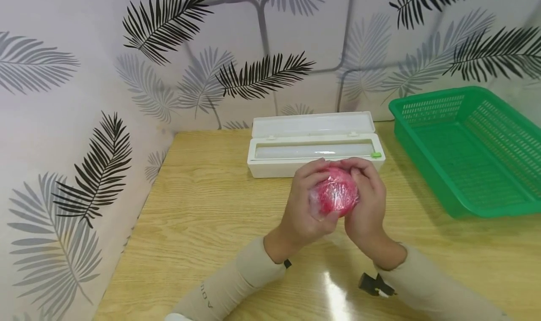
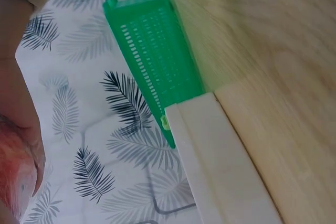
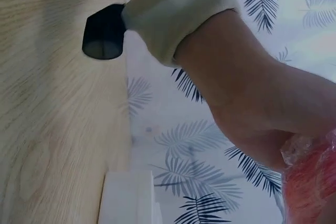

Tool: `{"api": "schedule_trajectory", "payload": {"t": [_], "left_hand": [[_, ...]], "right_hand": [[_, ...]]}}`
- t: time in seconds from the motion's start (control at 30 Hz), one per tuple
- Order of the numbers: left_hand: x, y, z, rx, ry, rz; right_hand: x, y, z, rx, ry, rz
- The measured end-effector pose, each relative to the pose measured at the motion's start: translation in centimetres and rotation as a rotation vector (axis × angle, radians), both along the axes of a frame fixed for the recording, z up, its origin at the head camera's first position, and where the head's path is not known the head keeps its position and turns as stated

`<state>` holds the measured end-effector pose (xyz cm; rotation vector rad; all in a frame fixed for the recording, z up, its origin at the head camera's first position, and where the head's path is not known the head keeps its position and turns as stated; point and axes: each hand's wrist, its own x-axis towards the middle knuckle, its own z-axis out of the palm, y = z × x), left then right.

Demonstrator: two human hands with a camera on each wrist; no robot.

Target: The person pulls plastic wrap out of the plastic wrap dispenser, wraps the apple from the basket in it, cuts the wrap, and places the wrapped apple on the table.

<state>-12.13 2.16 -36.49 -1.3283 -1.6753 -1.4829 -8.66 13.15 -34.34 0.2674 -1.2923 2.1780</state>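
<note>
Both hands hold a round red fruit wrapped in clear cling film (image 1: 338, 192), raised above the table; its exact kind is hard to tell. My left hand (image 1: 305, 206) curls round its left side, the thumb across the near lower side. Against its right side my right hand (image 1: 368, 203) has its fingers bent over the top. Loose film bunches at the fruit's left in the head view. Part of the wrapped fruit (image 3: 310, 184) shows at the right wrist view's edge, and the left wrist view shows the fruit (image 2: 16, 174) at its left edge.
Behind the hands stands a white cling film dispenser (image 1: 270, 170), lid raised, with a film roll (image 1: 313, 151) inside and a green slider (image 1: 376, 155) at its right end. A green plastic basket (image 1: 439, 180) sits at the right. Patterned wall covering borders the wooden table (image 1: 203, 208).
</note>
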Motion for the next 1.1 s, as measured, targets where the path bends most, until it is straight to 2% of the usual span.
{"api": "schedule_trajectory", "payload": {"t": [0.13,0.3,0.4,0.57,0.7,0.8,0.87,1.03,1.1], "left_hand": [[-0.1,-0.2,-0.1,-0.055,-0.009,0.034],[0.2,0.0,-0.2,-0.017,-0.128,0.086],[0.6,0.2,0.3,0.027,-0.204,0.071],[1.5,0.0,2.5,0.085,-0.332,0.012],[1.8,-0.3,3.6,0.119,-0.415,0.023],[1.9,-0.2,3.6,0.166,-0.415,0.044],[1.6,0.0,3.1,0.206,-0.393,0.042],[0.8,0.6,1.6,0.281,-0.328,0.037],[0.7,0.7,1.3,0.297,-0.315,0.036]], "right_hand": [[0.2,-0.1,0.4,-0.015,-0.077,0.044],[0.3,-0.5,0.5,0.103,-0.071,0.05],[0.4,-0.5,0.3,0.237,-0.028,0.004],[0.3,-0.6,-0.3,0.391,0.046,-0.076],[-0.3,-0.6,-0.9,0.5,0.183,-0.171],[-0.7,-0.8,-1.3,0.535,0.29,-0.255],[-0.9,-1.1,-1.4,0.522,0.332,-0.306],[-0.8,-2.4,-1.3,0.451,0.357,-0.422],[-0.7,-2.8,-1.1,0.424,0.358,-0.456]]}}
